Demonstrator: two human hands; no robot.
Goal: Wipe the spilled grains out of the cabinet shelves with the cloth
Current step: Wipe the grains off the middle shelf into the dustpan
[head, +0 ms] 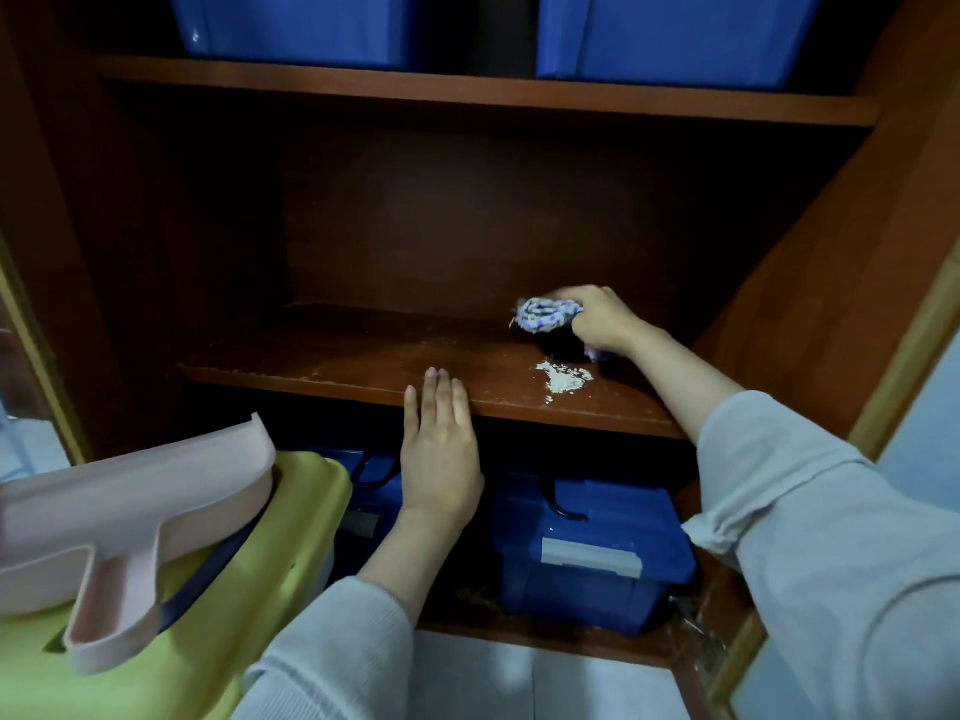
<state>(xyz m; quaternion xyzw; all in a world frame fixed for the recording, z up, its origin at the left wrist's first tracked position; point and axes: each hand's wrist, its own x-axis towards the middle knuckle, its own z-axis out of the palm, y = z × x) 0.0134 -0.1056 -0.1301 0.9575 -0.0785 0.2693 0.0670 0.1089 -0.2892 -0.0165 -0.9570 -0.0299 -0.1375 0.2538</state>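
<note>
The grains point(563, 377) are heaped on the middle shelf point(311, 363) near its front edge, toward the right, just before the cloth point(546, 314) held in the right grip point(605, 320) farther back; the left grip point(441, 452) is laid over that front edge, left of the grains. Two bins point(675, 36) are set side by side on the upper shelf point(467, 93), two lidded boxes point(592, 558) are stowed under the middle shelf, and a dustpan point(130, 511) is rested on a container point(296, 517) at the lower left.
</note>
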